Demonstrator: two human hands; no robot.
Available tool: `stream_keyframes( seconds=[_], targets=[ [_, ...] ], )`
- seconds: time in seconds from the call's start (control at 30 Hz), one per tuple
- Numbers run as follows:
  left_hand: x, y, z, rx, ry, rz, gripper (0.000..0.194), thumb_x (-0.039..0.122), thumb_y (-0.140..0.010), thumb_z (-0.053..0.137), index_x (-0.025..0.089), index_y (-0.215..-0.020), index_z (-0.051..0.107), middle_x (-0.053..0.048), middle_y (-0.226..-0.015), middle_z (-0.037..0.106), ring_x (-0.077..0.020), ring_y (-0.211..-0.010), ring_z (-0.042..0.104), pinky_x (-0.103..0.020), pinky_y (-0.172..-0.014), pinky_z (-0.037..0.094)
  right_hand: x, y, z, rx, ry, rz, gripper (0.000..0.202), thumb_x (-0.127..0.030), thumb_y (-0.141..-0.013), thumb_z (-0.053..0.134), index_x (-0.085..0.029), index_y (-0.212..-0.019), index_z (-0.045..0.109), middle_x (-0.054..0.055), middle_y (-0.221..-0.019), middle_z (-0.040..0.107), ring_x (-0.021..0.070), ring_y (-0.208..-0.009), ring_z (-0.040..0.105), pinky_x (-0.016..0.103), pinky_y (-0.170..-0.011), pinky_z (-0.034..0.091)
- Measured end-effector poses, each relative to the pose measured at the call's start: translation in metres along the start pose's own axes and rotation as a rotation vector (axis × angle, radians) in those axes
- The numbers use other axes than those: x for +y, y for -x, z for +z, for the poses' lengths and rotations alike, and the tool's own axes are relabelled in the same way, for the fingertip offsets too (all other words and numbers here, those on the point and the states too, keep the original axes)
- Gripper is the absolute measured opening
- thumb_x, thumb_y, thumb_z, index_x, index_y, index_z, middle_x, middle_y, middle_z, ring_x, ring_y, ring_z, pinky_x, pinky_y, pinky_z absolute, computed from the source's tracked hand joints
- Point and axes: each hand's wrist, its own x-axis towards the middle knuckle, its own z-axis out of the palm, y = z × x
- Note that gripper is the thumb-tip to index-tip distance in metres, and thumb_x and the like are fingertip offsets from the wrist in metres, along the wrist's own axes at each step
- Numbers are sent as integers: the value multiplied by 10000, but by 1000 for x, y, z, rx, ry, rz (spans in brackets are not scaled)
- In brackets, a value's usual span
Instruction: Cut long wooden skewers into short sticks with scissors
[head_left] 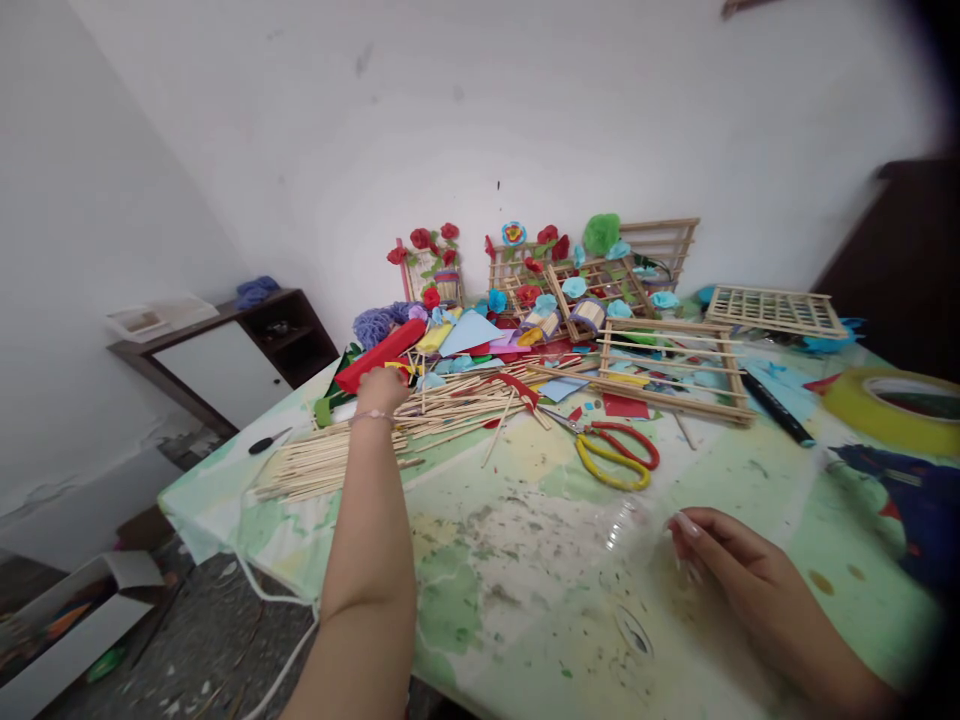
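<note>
My left hand (385, 388) reaches over the pile of thin wooden sticks (311, 465), at the near end of a folded red sheet (381, 357). Its fingertips are hidden behind the hand, so what they hold cannot be made out. On the right, my right hand (724, 550) hovers low over the table with its fingers pinched together. A clear, shiny piece (626, 525) lies just left of those fingers; whether they touch it is unclear. Scissors (615, 450) with red and yellow handles lie between the hands and the craft pile.
Stick frames (675, 370) and paper flowers (574, 288) crowd the table's back. Yellow tape (892, 405), a black marker (776, 408) and a blue glue gun (911, 500) lie at the right. A low cabinet (217, 370) stands left of the table.
</note>
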Motion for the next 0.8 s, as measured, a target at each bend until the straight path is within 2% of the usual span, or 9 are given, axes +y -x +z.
stream_keyframes(
  seconds=[0.07,0.13,0.27,0.4,0.53,0.63,0.73,0.8],
  targets=[
    [8,-6,10,-110,-5,112,269,275,-627,688,192,-882,675,-92,-987,674,-257,-962,586,-298,-810,439,0,1,1,-14,12,-2,355,-557,-691,622,-202,-696,624,33,-623,560,161,-562,485,278,-520,377],
    [14,-10,20,-165,-21,165,246,261,-603,708,206,-841,684,-69,-946,691,-227,-915,599,-260,-786,435,1,2,3,0,19,-8,349,-555,-695,616,-206,-685,620,29,-609,549,163,-555,475,281,-519,363],
    [18,-11,35,-148,-48,183,202,277,-654,670,178,-830,682,-113,-961,681,-251,-936,589,-292,-799,431,2,4,7,31,22,-30,363,-563,-716,588,-204,-678,618,25,-593,543,157,-552,459,285,-544,355],
    [15,-9,38,-109,-18,189,170,296,-692,640,176,-808,673,-106,-899,683,-232,-867,596,-281,-754,434,3,5,8,27,28,-36,380,-577,-726,575,-201,-698,618,19,-597,542,153,-563,459,278,-556,356],
    [14,-4,27,-47,55,176,141,285,-702,618,169,-770,659,-92,-818,675,-212,-783,590,-271,-699,426,3,5,7,2,26,-52,372,-563,-746,565,-198,-701,620,13,-586,536,145,-558,456,276,-561,356],
    [19,0,7,75,132,155,179,299,-758,545,160,-819,641,-95,-849,662,-216,-810,577,-281,-706,416,3,3,4,-14,35,-61,379,-564,-746,562,-196,-679,625,14,-580,530,146,-558,457,275,-559,361],
    [34,9,-16,184,235,171,247,341,-811,471,151,-893,606,-86,-890,646,-199,-815,563,-273,-707,413,5,1,0,-76,41,-57,387,-572,-732,575,-193,-681,634,21,-586,546,152,-566,472,273,-559,379],
    [50,19,-28,197,307,219,281,373,-832,433,149,-904,586,-61,-852,639,-170,-761,557,-252,-678,417,7,-1,-1,-120,45,-50,382,-564,-745,569,-192,-694,636,23,-603,555,154,-582,482,270,-569,387]
  ],
)
